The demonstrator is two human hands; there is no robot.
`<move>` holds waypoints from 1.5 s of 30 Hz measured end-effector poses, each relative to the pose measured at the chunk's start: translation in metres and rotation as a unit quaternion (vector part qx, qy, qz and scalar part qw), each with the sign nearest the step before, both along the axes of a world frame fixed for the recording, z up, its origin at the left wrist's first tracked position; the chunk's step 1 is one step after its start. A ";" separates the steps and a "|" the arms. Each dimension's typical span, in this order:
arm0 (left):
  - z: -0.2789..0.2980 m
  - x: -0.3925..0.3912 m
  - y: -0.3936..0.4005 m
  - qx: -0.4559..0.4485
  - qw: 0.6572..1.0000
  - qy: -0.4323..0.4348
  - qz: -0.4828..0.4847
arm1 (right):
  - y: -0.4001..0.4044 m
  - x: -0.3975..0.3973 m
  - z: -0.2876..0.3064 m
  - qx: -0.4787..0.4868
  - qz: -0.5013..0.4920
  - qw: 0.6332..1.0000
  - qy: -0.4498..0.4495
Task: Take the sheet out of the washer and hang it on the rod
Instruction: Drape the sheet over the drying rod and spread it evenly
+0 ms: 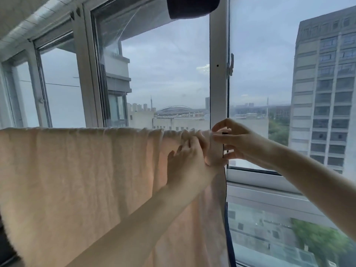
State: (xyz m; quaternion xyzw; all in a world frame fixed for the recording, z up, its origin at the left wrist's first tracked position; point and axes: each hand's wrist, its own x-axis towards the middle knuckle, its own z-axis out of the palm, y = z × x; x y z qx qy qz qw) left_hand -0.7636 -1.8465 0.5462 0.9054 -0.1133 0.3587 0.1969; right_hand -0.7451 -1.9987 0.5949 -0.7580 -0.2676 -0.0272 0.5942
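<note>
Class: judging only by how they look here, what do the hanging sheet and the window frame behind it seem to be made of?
Sheet: seemingly a woven fabric, perhaps cotton or linen, pale peach and matte; it creases softly, bunches near the left hand, and daylight glows through it.
Window frame: probably painted metal or plastic, white and smooth with a slight sheen and straight, hard edges; which of the two cannot be told.

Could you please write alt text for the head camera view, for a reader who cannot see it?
A peach sheet hangs over a rod before a high-rise window. The left hand rests flat on it, and the right hand pinches its right edge.
</note>
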 end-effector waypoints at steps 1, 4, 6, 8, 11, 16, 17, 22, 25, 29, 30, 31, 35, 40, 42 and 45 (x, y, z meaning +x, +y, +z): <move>-0.001 0.000 0.000 -0.007 1.000 -0.006 -0.006 | -0.001 0.000 -0.003 0.001 0.009 1.000 0.005; 0.000 -0.003 0.004 -0.040 0.998 0.009 -0.042 | -0.008 -0.003 -0.007 0.011 0.045 0.999 0.026; -0.001 -0.002 0.009 -0.059 0.994 0.029 -0.083 | -0.011 -0.004 -0.009 0.022 0.059 0.997 0.048; -0.005 0.001 0.012 -0.063 0.992 0.032 -0.103 | -0.010 -0.003 -0.012 0.025 0.042 0.998 0.047; -0.018 0.006 0.018 -0.077 0.988 0.043 -0.130 | -0.006 -0.005 -0.022 0.018 0.016 0.999 0.036; -0.033 0.007 0.025 -0.171 0.962 0.048 -0.209 | 0.006 -0.011 -0.046 0.013 -0.069 0.998 -0.007; -0.035 0.005 0.024 -0.186 0.955 0.042 -0.226 | 0.008 -0.013 -0.051 0.020 -0.080 0.997 -0.009; -0.046 -0.015 0.013 -0.237 0.925 0.073 -0.289 | 0.008 -0.022 -0.067 0.028 -0.083 0.996 -0.015; -0.044 -0.026 0.003 -0.206 0.935 0.108 -0.266 | 0.002 -0.025 -0.065 -0.003 -0.057 0.998 -0.035; -0.040 -0.037 -0.006 -0.201 0.954 0.081 -0.208 | -0.012 -0.031 -0.063 -0.068 -0.048 0.995 -0.061; -0.038 -0.039 -0.006 -0.195 0.957 0.076 -0.200 | -0.016 -0.031 -0.062 -0.088 -0.049 0.992 -0.072; -0.037 -0.041 -0.006 -0.179 0.963 0.076 -0.188 | -0.020 -0.031 -0.062 -0.100 -0.047 0.991 -0.076; -0.045 -0.045 -0.013 -0.094 0.986 0.081 -0.108 | -0.031 -0.031 -0.059 -0.095 -0.040 0.991 -0.084; -0.056 -0.051 -0.024 -0.091 0.995 0.026 -0.024 | -0.042 -0.029 -0.055 -0.129 -0.064 0.983 -0.115; -0.055 -0.054 -0.023 -0.105 0.994 -0.009 -0.002 | -0.045 -0.025 -0.055 -0.099 -0.059 0.992 -0.055; -0.050 -0.062 -0.021 -0.132 0.991 -0.035 0.012 | -0.051 -0.022 -0.062 -0.096 -0.029 0.995 -0.021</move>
